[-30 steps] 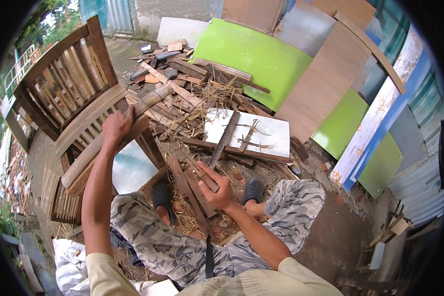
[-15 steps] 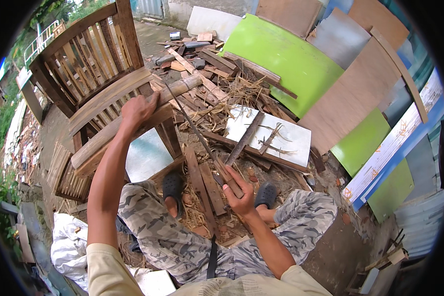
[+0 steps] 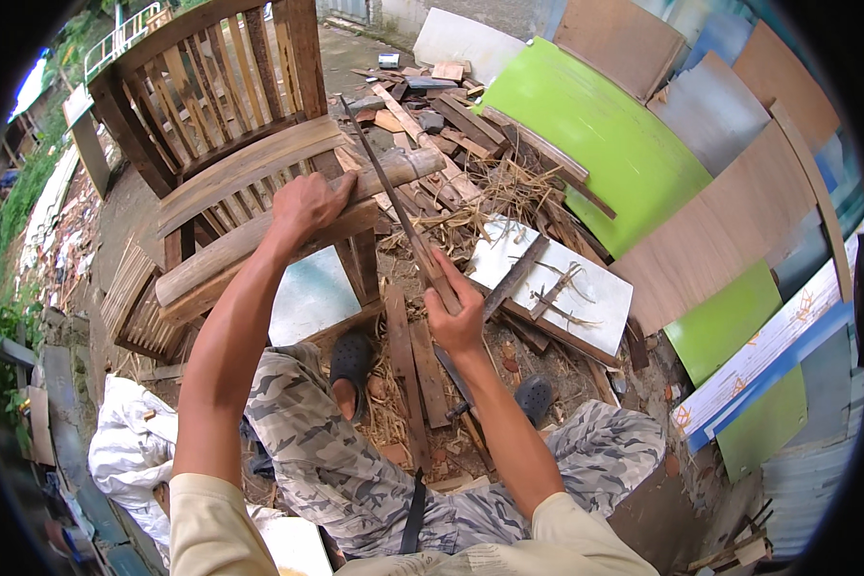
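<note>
Right hand [image 3: 458, 315] grips blade [image 3: 394, 197]; chair [image 3: 250, 169], scraps [image 3: 470, 127] beyond.

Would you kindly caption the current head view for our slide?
Left hand on a round pole, right hand gripping a long tool.

Pale, round wooden pole [image 3: 240, 248], kinda weathered, lying slanted on the left, near end leftmost. The long, skinny, dark tool [image 3: 400, 210] with a wooden handle tilts across its right part, tip pointing far left; can't tell if they're touching.
</note>
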Motion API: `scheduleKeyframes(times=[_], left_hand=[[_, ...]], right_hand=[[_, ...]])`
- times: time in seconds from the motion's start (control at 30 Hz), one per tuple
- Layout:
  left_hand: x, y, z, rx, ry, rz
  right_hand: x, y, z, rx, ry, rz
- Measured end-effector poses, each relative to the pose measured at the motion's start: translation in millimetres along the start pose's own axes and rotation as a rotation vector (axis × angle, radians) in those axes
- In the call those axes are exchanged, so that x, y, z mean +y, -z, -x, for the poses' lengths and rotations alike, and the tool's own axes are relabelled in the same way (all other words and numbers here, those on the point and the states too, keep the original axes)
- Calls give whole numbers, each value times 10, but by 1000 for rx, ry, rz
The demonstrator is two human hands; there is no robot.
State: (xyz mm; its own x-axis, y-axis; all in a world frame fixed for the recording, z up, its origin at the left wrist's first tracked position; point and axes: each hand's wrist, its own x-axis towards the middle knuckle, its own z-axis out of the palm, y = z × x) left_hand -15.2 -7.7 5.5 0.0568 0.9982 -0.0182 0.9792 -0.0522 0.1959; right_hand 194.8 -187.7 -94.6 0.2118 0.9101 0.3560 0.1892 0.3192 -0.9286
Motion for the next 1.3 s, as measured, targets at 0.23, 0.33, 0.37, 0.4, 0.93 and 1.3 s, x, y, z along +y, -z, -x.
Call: scheduleKeyframes(times=[0.23, 0.33, 0.37, 0.4, 0.93, 1.3], left_hand=[[25, 78, 41, -11, 19, 9], [-7, 8, 54, 31, 23, 10], [4, 8, 32, 39, 19, 13], [22, -2, 18, 48, 16, 15], [194, 21, -2, -60, 57, 26], [137, -91, 72, 79, 56, -6]], right_hand=[[-406, 659, 891, -43, -56, 135], [-401, 437, 402, -60, -46, 77], [-332, 265, 82, -49, 14, 100], [-236, 103, -205, -40, 75, 121], [-213, 117, -441, -45, 14, 109], [-498, 1447, 1523, -14, -133, 123]])
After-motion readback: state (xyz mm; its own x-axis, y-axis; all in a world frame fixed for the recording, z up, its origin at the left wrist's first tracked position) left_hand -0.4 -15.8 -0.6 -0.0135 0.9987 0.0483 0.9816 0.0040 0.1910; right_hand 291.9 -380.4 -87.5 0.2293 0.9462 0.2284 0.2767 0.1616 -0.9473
